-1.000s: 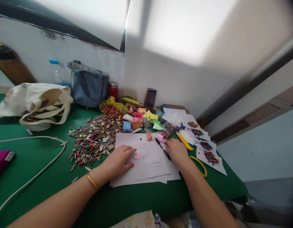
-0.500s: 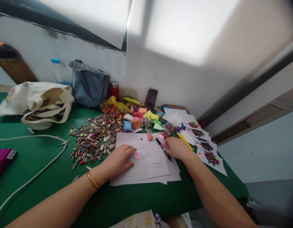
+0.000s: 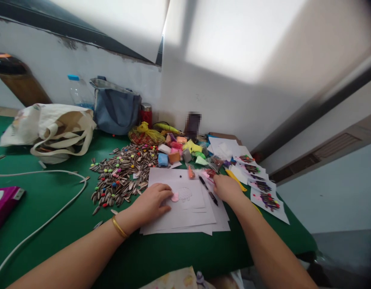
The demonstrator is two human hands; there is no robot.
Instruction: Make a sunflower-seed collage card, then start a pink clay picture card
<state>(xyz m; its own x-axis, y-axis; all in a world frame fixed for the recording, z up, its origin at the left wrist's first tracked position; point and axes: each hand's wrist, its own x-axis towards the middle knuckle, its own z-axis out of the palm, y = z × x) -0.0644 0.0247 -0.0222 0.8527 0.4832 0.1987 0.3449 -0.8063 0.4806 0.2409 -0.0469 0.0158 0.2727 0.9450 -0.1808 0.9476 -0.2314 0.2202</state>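
Observation:
My left hand [image 3: 151, 202] lies on a stack of white paper [image 3: 185, 214], fingers curled, fingertips beside a small pink clay piece [image 3: 174, 197] on a drawn outline [image 3: 185, 194]. My right hand [image 3: 226, 187] rests at the stack's right edge, fingers bent down, over a pink item and next to a black marker [image 3: 208, 190]. What its fingers hold is hidden. A gold bangle [image 3: 119, 227] sits on my left wrist.
A heap of sunflower seeds with coloured beads [image 3: 122, 175] lies left of the paper. Clay blocks [image 3: 173, 152] and bags stand at the back. Finished sheets [image 3: 262, 186] line the right edge of the green table [image 3: 53, 204]. A white cable [image 3: 47, 218] runs on the left.
My right hand has shifted a little up and left toward the marker. The yellow scissors near my right forearm are now mostly covered. My left hand has barely moved.

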